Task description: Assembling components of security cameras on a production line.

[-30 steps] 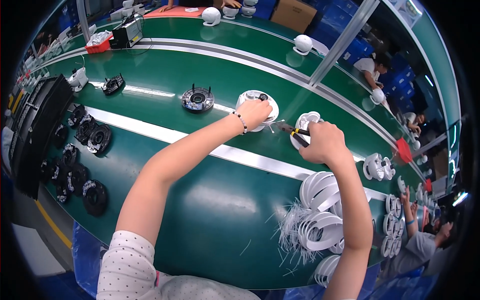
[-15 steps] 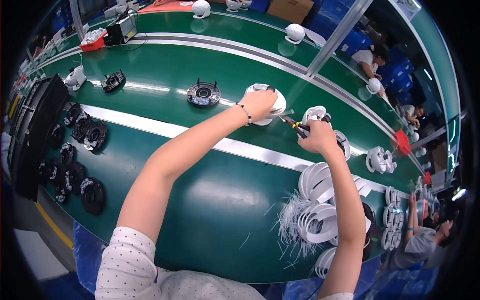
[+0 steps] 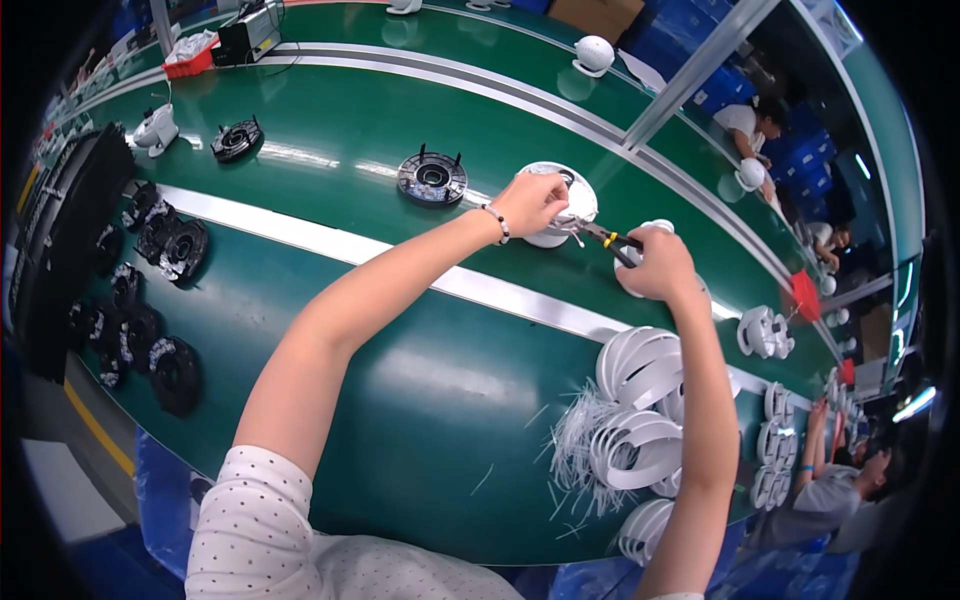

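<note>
My left hand (image 3: 533, 205) is closed in a pinch over the left side of a white round housing (image 3: 577, 196) on the green belt. What its fingertips hold, if anything, is too small to make out. My right hand (image 3: 660, 263) grips cutting pliers (image 3: 608, 239) with black and yellow handles. Their jaws point left and meet the near rim of the housing, close to my left fingertips, where a thin pale strip shows. Another white part (image 3: 630, 272) sits partly hidden behind my right hand. Left of the housing lies a black ring-shaped base (image 3: 432, 178) with upright prongs.
White rings (image 3: 637, 450) and a heap of clear thin strips (image 3: 580, 455) lie on the near table, beside my right forearm. Several black round bases (image 3: 175, 375) stand at the left. A metal rail (image 3: 330, 240) separates table and belt. Co-workers sit along the right.
My left fingers have curled into a pinch and drawn toward the left of the housing. The pliers' jaws have come up to its near rim. The whole view has shifted slightly.
</note>
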Action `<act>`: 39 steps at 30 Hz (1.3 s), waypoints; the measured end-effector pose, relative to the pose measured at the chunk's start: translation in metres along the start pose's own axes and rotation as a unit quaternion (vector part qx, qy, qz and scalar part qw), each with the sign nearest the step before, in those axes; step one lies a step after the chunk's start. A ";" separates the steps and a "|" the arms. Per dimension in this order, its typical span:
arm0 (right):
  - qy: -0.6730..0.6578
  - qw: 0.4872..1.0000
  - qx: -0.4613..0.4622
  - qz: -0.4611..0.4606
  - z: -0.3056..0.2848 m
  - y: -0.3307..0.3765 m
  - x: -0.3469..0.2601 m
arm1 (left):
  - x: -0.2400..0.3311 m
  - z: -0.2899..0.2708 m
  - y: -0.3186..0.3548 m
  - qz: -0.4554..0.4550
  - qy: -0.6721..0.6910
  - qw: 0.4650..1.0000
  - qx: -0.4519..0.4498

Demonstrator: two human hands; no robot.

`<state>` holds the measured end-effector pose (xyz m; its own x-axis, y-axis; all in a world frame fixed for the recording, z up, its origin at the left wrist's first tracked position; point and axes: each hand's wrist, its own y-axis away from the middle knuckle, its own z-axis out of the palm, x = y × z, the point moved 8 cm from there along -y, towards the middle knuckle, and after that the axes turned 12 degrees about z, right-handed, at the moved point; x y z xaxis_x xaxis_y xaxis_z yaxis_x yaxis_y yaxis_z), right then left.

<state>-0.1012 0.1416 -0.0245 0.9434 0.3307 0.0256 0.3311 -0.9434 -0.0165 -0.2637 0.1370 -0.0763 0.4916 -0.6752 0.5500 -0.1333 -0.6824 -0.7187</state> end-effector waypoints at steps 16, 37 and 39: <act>0.051 0.998 0.040 0.015 0.009 -0.007 0.007 | 0.003 0.042 -0.019 0.005 0.011 1.000 0.022; -0.188 0.898 -0.186 -0.352 0.038 0.229 -0.130 | -0.126 -0.043 0.048 -0.274 -0.253 0.922 -0.104; -0.213 0.903 -0.142 -0.345 0.074 0.248 -0.157 | -0.094 -0.045 0.048 -0.174 -0.274 0.945 -0.050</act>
<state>-0.1657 -0.1422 -0.1070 0.4560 0.7642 -0.4563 0.8818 -0.4572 0.1155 -0.3553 0.1555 -0.1430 0.8883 -0.1775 0.4236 0.0513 -0.8783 -0.4754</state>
